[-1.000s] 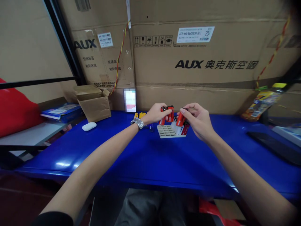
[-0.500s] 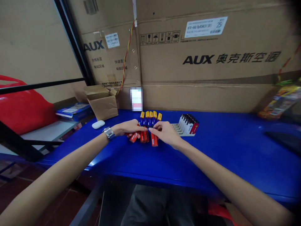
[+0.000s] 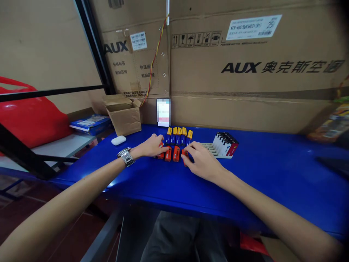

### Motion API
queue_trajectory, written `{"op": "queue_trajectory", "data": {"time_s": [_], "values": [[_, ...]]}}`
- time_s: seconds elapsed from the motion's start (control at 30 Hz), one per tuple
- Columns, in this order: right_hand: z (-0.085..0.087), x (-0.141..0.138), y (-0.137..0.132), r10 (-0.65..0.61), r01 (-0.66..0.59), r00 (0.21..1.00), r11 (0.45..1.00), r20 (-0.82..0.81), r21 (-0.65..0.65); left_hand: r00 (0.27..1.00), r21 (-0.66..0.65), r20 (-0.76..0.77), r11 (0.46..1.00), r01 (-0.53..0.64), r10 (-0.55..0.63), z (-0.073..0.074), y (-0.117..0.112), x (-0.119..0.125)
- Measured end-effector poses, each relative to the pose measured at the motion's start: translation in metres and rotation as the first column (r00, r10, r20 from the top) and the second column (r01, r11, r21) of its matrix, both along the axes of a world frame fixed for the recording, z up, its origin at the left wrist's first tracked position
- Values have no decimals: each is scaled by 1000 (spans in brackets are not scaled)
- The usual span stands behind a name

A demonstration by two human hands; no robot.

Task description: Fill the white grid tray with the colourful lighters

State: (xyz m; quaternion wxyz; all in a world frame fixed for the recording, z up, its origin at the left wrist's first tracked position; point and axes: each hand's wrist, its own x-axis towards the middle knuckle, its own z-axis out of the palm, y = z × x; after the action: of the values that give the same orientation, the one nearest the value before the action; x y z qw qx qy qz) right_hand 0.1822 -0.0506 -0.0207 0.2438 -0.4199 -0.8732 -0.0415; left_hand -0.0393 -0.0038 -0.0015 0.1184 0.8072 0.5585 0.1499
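Note:
My left hand (image 3: 151,146), with a metal-band watch (image 3: 126,156) on its wrist, curls its fingers and thumb around a red lighter (image 3: 160,155) at the left end of a row. Two more red lighters stand side by side in that row, the nearer red lighter (image 3: 168,154) just by my left thumb and the other red lighter (image 3: 176,154) untouched. My right hand (image 3: 203,158) pinches another red lighter (image 3: 185,160), mostly covered by my fingers. Behind them are a row of blue lighters (image 3: 178,140) and a row of yellow lighters (image 3: 179,131).
Right of the rows, a pale slotted tray (image 3: 225,157) holds white and dark red lighters (image 3: 225,143). A lit phone (image 3: 163,112) leans on large cartons at the back of the blue table (image 3: 152,182). A white case (image 3: 119,140) and small open carton (image 3: 127,118) sit left.
The bunched, slanted red lighters now stand in a more even, spaced row. My hands have moved apart, the right one shifting rightward with a red lighter. The camera view has turned slightly left.

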Motion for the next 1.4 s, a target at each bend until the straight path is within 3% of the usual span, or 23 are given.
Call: {"op": "queue_trajectory", "data": {"time_s": [0.1,0.27,0.37,0.53,0.7,0.87,1.03,1.17,1.4], "values": [[1,7,-10,83,-83,997,997,9,0,998,-27,54,1000,14,-12,1,-5,-6],[0,12,-15,108,-107,993,994,46,-22,967,136,-207,984,-119,146,-3,-12,-15],[-1,11,-12,101,-99,993,994,58,-35,940,149,-256,970,-193,226,-13,-15,-14],[-5,8,-8,107,-106,993,994,45,-25,953,131,-152,961,-241,260,-30,-16,0],[-9,5,-4,59,-61,993,998,103,20,957,114,21,950,-289,289,-35,-15,26],[-11,2,-4,-16,11,997,998,73,67,979,127,126,976,-175,160,-33,-11,37],[-13,-5,-7,-75,81,989,996,127,-37,999,190,-9,981,35,-34,-36,-20,26],[-15,-14,2,-142,156,978,984,150,-83,997,77,-54,996,55,-51,-39,-23,27],[-17,-20,28,-187,222,954,965,234,-137,993,84,-93,993,83,-75,-38,-2,38]]}}
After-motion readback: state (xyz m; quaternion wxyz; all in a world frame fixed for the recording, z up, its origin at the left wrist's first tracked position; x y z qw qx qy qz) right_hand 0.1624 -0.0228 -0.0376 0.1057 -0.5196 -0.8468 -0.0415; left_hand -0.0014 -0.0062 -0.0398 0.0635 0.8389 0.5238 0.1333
